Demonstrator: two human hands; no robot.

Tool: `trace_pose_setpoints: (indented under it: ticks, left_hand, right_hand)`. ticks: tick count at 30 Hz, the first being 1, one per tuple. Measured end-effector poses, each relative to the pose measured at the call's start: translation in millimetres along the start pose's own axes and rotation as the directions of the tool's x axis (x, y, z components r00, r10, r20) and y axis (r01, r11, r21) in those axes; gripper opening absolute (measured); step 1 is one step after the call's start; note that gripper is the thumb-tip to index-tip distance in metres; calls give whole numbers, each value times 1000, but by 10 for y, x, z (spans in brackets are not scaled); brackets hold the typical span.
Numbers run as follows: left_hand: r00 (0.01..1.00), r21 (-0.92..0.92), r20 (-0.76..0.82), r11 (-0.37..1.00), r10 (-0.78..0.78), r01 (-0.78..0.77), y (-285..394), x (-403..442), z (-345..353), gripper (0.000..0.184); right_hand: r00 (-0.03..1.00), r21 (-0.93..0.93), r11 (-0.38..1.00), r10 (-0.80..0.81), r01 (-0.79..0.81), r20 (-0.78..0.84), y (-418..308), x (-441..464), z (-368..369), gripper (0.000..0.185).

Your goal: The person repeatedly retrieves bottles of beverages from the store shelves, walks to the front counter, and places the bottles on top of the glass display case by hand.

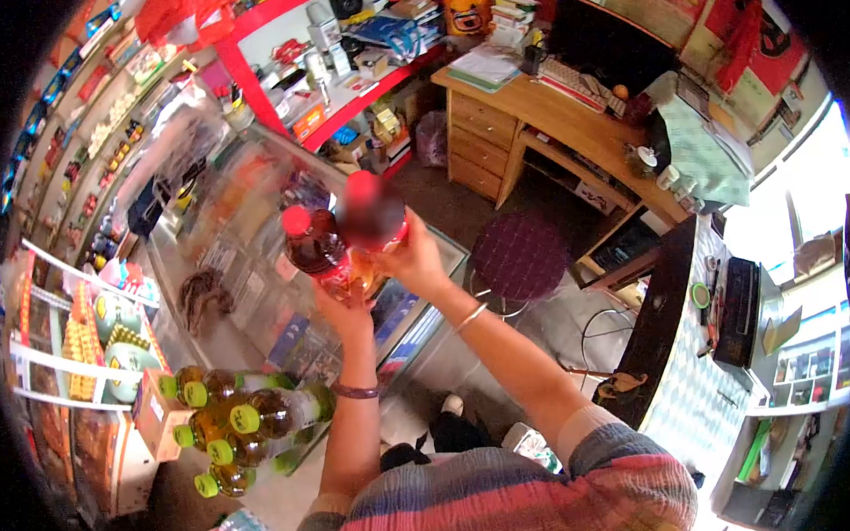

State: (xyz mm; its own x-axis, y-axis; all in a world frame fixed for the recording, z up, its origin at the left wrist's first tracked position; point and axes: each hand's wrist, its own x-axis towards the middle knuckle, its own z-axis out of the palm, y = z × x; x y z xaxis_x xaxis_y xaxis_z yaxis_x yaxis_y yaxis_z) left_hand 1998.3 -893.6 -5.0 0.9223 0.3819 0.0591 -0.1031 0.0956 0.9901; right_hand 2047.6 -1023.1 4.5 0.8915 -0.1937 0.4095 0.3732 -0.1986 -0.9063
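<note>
My left hand is wrapped round the lower part of a red-capped bottle of dark drink. A second red-capped bottle, partly blurred, stands close beside it, with my right hand closed round its lower side. Both bottles are upright or slightly tilted above the glass counter; whether their bases touch it is hidden by my hands. Nearer to me, left of my left forearm, several green-capped bottles of yellow-brown drink stand grouped together.
A purple round stool stands right of the counter. Behind it is a wooden desk with papers, a keyboard and a monitor. Stocked shelves line the left side. Trays of eggs sit at the lower left.
</note>
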Motion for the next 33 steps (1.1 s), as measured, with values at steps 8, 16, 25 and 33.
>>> trace_pose_setpoints:
  ticks: [8, 16, 25, 33]
  left_hand:
    - [1000, 11, 6, 1000, -10, 10, -231, 393, 63, 78]
    - [898, 373, 227, 818, 377, -438, -103, -375, 11, 78]
    - [925, -28, 380, 1000, 0, 12, -16, -956, -196, 77]
    - [612, -52, 791, 997, 9, 52, 99, -2387, -1331, 75]
  right_hand:
    - [999, -79, 996, -35, 36, 12, -294, 68, -51, 84]
    - [981, -406, 914, -95, 19, -169, -163, -998, -84, 82]
    - [902, -263, 886, 293, -381, -318, -972, -3373, 298, 58]
    - [609, 93, 773, 563, -628, -559, -1552, -5221, 1317, 47]
